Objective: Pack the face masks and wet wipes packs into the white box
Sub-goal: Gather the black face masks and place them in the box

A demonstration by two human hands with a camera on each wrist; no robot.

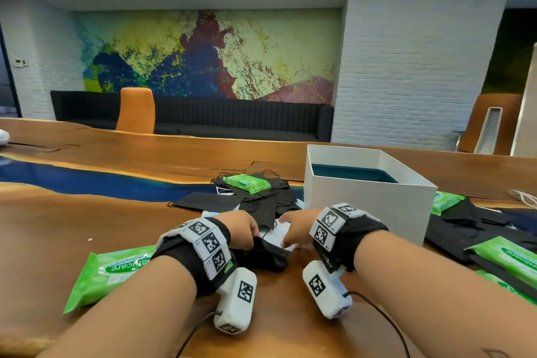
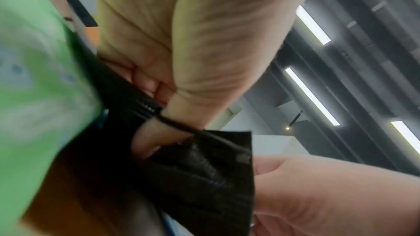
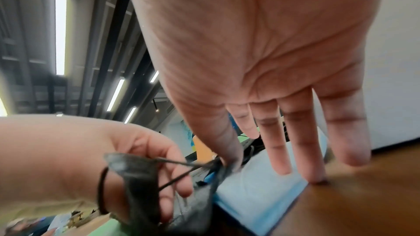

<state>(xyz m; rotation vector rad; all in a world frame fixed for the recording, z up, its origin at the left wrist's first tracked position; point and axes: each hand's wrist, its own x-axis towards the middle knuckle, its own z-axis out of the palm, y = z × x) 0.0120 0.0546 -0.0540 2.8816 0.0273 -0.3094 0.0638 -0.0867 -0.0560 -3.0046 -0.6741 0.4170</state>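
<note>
Both hands meet over the wooden table (image 1: 116, 212) in front of the white box (image 1: 369, 203), which stands open. My left hand (image 1: 252, 237) grips a crumpled black face mask (image 1: 268, 254), its fingers curled round the fabric (image 2: 195, 166) and an ear loop. My right hand (image 1: 286, 241) pinches the mask's other end (image 3: 218, 168) with its thumb. Its other fingers (image 3: 302, 146) reach down straight onto a light blue mask (image 3: 261, 187) and the table. Green wet wipes packs lie at my left forearm (image 1: 110, 270), on the mask pile behind (image 1: 247, 183), and to the right (image 1: 505, 259).
A heap of black masks (image 1: 261, 200) lies behind my hands, left of the box. More black masks (image 1: 459, 224) and a green pack (image 1: 444, 202) sit right of the box. The box holds a dark teal insert (image 1: 351, 173). Cables trail from both wrist cameras.
</note>
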